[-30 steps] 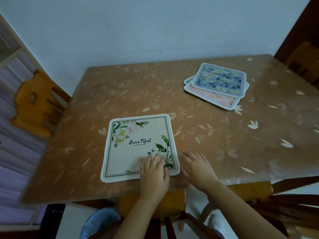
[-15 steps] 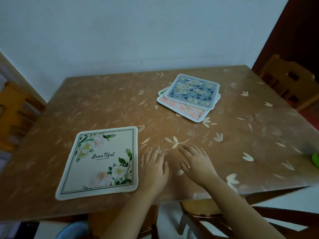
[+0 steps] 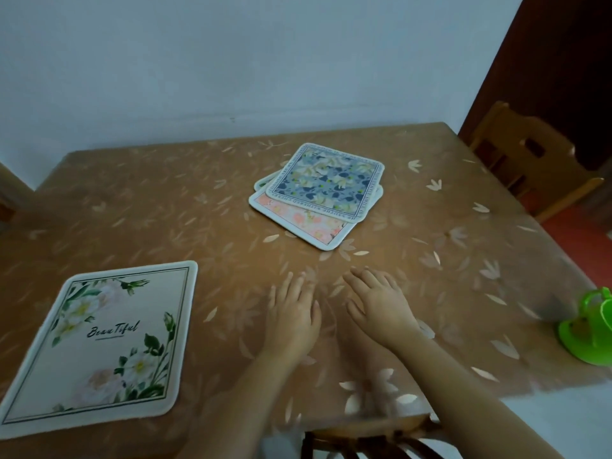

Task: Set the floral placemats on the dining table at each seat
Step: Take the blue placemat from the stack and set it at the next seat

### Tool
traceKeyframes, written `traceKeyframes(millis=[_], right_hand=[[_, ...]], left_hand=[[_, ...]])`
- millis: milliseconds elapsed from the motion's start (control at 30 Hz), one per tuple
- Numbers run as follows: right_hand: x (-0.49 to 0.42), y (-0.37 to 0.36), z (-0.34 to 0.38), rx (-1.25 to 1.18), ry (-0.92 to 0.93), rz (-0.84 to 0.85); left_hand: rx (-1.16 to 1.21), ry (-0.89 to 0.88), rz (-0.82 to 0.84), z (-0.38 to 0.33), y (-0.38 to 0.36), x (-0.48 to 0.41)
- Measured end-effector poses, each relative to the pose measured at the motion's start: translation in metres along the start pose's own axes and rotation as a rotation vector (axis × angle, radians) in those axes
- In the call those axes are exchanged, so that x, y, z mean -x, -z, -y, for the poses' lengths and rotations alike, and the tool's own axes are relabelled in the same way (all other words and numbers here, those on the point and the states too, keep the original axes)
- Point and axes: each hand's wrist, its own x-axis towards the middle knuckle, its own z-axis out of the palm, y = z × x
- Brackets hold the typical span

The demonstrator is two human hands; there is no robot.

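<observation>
A cream floral placemat [image 3: 102, 346] with the word "Beautiful" lies flat at the near left of the brown dining table [image 3: 165, 207]. A stack of placemats sits at the table's middle back, a blue floral placemat [image 3: 326, 181] on top and a pink floral placemat [image 3: 304, 220] under it. My left hand [image 3: 293, 314] and my right hand [image 3: 379, 303] are side by side over the bare tabletop between the cream mat and the stack, fingers straight, holding nothing.
A wooden chair [image 3: 530, 160] stands at the table's right side, and another chair's top [image 3: 371, 432] shows under the near edge. A green plastic object [image 3: 592, 329] sits at the table's right edge. A white wall runs behind the table.
My left hand has come off the cream placemat. Both hands have moved right and forward across the table toward the stack, and the view has swung right.
</observation>
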Motion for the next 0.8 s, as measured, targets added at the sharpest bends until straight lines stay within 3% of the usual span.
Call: traceKeyframes(millis=[400, 800], right_hand=[[-0.083, -0.013, -0.07, -0.027, -0.018, -0.005], [-0.16, -0.057, -0.114, -0.032, -0.015, 0.009]], left_hand=[[-0.01, -0.033, -0.023, -0.021, -0.055, -0.086], [-0.052, -0.059, -0.011, 0.004, -0.108, -0.156]])
